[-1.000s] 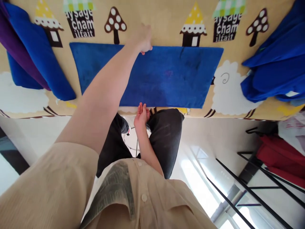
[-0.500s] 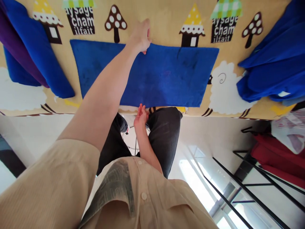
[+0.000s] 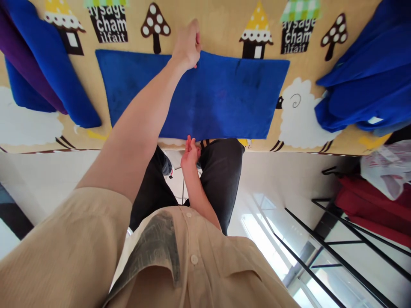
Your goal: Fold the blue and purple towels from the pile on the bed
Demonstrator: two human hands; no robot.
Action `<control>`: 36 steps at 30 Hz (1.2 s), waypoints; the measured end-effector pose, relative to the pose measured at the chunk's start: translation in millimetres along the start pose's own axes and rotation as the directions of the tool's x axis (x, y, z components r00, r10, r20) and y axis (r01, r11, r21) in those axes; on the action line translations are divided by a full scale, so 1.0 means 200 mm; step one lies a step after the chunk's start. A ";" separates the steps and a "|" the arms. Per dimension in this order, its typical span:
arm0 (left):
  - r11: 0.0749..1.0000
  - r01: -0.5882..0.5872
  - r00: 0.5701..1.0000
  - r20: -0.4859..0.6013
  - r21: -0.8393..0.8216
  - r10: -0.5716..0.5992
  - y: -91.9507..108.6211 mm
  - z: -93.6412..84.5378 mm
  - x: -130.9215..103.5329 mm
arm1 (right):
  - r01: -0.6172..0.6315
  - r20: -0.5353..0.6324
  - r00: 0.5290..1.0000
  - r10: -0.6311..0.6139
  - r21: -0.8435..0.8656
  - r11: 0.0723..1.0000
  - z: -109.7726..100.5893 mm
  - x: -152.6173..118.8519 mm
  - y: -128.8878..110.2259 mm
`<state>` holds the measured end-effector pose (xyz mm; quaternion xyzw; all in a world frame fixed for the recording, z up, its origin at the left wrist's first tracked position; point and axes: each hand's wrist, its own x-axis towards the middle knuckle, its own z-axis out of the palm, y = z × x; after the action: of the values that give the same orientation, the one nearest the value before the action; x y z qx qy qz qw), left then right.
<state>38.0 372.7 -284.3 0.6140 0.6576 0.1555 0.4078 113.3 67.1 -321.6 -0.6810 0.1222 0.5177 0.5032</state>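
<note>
A blue cloth (image 3: 237, 98) lies spread as a wide rectangle on the patterned tablecloth. A faint crease runs across its middle, between my two hands. My left hand (image 3: 188, 46) is closed at the cloth's far edge, pinching it, and my left forearm covers part of the cloth's left half. At the near edge, by the table's front, my right hand (image 3: 190, 153) is palm up with its fingers pressed together, their tips on the cloth's edge.
Blue and purple fabric (image 3: 48, 64) lies at the left. A heap of blue fabric (image 3: 369, 81) sits at the right. Beyond the table's edge are a black metal rack (image 3: 324, 244), dark red fabric (image 3: 372, 209) and a plastic bag (image 3: 387, 169). My legs are under the table's front.
The view has shifted slightly. The crease in the middle of the cloth shows more clearly. Both hands keep nearly the same places at the cloth's edges.
</note>
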 end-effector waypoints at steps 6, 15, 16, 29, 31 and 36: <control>0.998 -0.046 0.990 -0.138 -0.050 0.039 0.20 -0.23 -0.10 | 0.208 0.130 0.968 -0.214 0.054 0.977 0.00 -0.28 -0.26; 0.964 -0.137 0.916 -0.400 -0.229 0.036 0.59 -0.82 -0.63 | 0.688 0.302 0.668 -0.680 0.100 0.719 -0.09 -0.48 -0.81; 0.946 -0.169 0.902 -0.429 -0.276 0.036 0.62 -0.89 -0.71 | 0.731 0.322 0.615 -0.720 0.108 0.673 -0.08 -0.50 -0.89; 0.809 -0.568 0.629 -0.714 -0.150 0.309 0.81 -1.65 -1.62 | 0.945 0.627 -0.090 -0.774 0.299 0.132 0.22 -1.00 -2.06; 0.806 -0.577 0.617 -0.719 -0.136 0.320 0.85 -1.66 -1.71 | 0.943 0.648 -0.133 -0.750 0.316 0.105 0.23 -1.03 -2.13; 0.798 -0.592 0.603 -0.718 -0.112 0.346 0.85 -1.65 -1.83 | 0.948 0.697 -0.198 -0.689 0.314 0.044 0.21 -1.05 -2.19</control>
<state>-118.6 162.4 165.3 0.5895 0.5325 0.5776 0.1880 298.5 229.8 98.3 -0.3819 -0.6635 0.2625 0.5873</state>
